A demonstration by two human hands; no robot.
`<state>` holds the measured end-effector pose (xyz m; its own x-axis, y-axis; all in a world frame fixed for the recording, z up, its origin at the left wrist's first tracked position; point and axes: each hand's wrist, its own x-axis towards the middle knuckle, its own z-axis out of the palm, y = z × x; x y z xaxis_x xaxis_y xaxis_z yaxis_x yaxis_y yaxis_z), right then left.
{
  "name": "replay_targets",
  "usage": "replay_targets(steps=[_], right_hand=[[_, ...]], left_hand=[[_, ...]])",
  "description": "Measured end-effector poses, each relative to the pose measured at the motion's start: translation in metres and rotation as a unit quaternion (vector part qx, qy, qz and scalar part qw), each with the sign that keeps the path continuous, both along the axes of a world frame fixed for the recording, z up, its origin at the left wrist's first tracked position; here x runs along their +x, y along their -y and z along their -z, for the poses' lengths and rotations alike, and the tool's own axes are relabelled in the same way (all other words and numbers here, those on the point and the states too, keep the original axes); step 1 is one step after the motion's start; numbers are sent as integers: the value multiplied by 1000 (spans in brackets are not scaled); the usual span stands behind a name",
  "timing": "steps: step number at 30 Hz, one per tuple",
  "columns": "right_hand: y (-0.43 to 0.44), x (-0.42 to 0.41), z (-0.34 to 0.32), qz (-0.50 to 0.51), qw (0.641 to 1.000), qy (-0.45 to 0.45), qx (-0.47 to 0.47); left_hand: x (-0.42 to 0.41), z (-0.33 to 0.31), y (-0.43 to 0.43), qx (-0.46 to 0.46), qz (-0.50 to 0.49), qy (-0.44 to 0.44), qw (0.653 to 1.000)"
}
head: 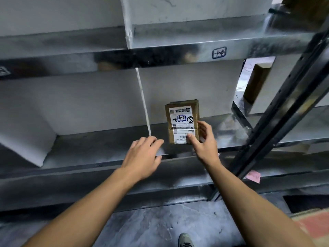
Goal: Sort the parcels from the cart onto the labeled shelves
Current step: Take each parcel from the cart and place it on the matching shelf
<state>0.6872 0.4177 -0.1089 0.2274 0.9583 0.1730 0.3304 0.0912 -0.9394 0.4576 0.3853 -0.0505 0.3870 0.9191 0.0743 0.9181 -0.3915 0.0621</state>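
Grey metal shelving [92, 148] in a parcel depot; we hold a small cardboard parcel [182, 124] on end near the shelf's front edge, just right of a white divider [143, 102]; our right hand [204, 141] pinches its lower right corner, thumb on the label [179, 113], fingers round the side; our left hand [142, 154] hovers just beside it, fingers loose, holding nothing; we judge the carton stiff and light, a one-hand load; its glossy label may slip, so the bare cardboard sides offer the surer hold.

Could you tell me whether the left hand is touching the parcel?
No, the left hand is open, apart from the parcel; only the right hand grips it.
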Motion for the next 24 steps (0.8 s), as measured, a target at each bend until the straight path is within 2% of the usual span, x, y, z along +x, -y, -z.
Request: replay_targets(steps=[8,14,19,24], right_hand=[[-62,7,19,-61,997,-25,-29],[-74,6,33,-103,993,13,-48],[-78,1,44,-114,990,40,-73],[-86,-2,44,-96,990,26,-103]], left_hand=[[18,5,-10,13,-53,10,998],[16,10,-8,14,-80,8,997],[16,10,-8,11,-85,12,996],[16,11,-7,9,-88,12,996]])
